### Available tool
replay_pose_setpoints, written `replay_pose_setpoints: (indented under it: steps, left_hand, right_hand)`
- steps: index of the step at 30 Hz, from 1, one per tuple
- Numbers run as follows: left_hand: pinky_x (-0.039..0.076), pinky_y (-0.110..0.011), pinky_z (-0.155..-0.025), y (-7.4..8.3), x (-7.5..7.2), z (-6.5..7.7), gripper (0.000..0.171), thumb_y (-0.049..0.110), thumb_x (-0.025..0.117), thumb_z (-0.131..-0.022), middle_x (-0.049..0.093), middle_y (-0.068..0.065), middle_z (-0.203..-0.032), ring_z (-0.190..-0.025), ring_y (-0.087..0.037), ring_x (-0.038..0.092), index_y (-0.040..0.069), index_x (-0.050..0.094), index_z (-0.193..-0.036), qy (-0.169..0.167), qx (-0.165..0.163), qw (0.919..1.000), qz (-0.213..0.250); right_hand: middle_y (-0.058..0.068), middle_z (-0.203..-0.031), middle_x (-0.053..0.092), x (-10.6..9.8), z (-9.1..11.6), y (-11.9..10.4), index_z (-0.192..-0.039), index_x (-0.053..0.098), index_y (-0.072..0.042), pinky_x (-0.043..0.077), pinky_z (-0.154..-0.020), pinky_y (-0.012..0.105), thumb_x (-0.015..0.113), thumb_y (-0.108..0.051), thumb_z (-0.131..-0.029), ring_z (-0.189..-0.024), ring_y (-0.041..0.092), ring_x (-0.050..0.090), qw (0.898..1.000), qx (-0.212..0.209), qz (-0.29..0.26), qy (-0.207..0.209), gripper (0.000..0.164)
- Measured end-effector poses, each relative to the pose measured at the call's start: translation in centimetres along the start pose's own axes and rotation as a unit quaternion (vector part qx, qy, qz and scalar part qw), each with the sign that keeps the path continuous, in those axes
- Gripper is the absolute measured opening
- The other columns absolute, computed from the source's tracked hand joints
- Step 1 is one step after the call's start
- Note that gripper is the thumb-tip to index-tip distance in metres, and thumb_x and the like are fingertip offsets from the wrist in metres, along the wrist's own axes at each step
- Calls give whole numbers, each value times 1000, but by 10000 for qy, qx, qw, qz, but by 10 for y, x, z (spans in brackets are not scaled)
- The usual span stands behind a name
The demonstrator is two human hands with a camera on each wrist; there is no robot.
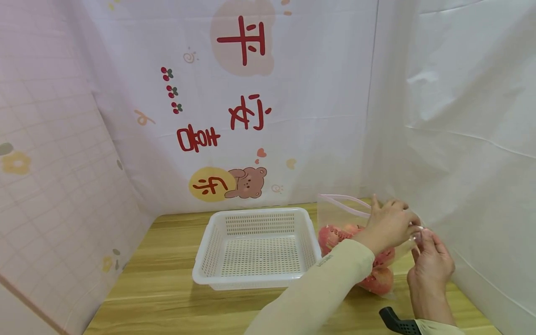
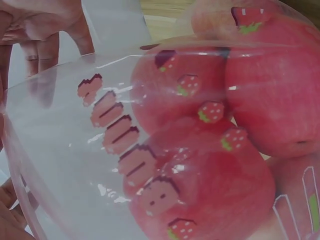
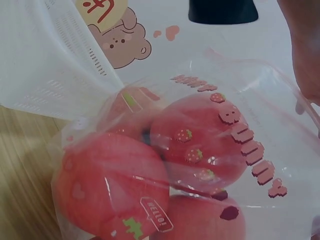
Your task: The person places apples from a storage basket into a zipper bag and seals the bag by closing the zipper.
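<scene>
A clear zip bag (image 1: 327,210) with a pink seal strip stands at the table's right side. Several red apples (image 1: 378,281) fill its lower part. My left hand (image 1: 389,224) reaches across the bag and pinches its right edge near the seal. At that same corner, my right hand (image 1: 431,265) grips the film between thumb and fingers. Pink lettering and small strawberries are printed on the bag (image 2: 55,130) in the left wrist view. The right wrist view shows the apples (image 3: 112,182) pressed together inside. My left forearm hides part of the bag.
A white slotted plastic basket (image 1: 257,280) sits left of the bag, with nothing inside. White printed cloth (image 1: 318,93) walls the wood-grain table (image 1: 167,260) at the back and both sides. A black strap mount (image 1: 398,322) is on my right wrist.
</scene>
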State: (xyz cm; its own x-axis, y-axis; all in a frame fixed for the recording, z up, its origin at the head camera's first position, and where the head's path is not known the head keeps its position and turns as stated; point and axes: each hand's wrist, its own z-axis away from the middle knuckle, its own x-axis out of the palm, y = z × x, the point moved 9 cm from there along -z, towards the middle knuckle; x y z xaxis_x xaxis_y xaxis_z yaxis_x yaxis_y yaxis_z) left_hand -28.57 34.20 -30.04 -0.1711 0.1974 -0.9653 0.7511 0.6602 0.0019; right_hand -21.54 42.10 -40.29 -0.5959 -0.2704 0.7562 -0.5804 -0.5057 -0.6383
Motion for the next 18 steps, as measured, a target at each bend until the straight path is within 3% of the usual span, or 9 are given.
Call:
replay_pose_setpoints:
  steps: [5, 12, 18]
  left_hand:
    - [13, -55, -116, -1, -3, 1, 27, 60, 49, -95, 42, 23, -143, -137, 0, 30, 56, 63, -117, 18, -9, 9999, -151]
    - [16, -55, -115, -8, -6, 2, 23, 62, 49, -94, 42, 21, -143, -137, -3, 30, 57, 64, -111, 127, -20, 9990, -434]
    - [15, -56, -115, -21, -4, 2, 20, 61, 50, -95, 43, 21, -140, -134, -2, 33, 57, 65, -106, 160, -132, 9985, -497]
  right_hand:
    - [-1, -69, 68, 3, 3, -1, -85, 76, -4, 29, -67, 24, 81, -9, -82, -80, 10, 59, 9997, -182, 164, 1, 8]
    - [-2, -72, 69, 4, 3, 0, -84, 75, -4, 29, -56, 20, 83, -11, -80, -75, 7, 58, 9998, -192, 66, -5, 11]
    - [-2, -73, 66, 2, 1, -1, -84, 76, -4, 25, -54, 19, 83, -11, -80, -79, 7, 53, 9997, -207, 48, 126, 11]
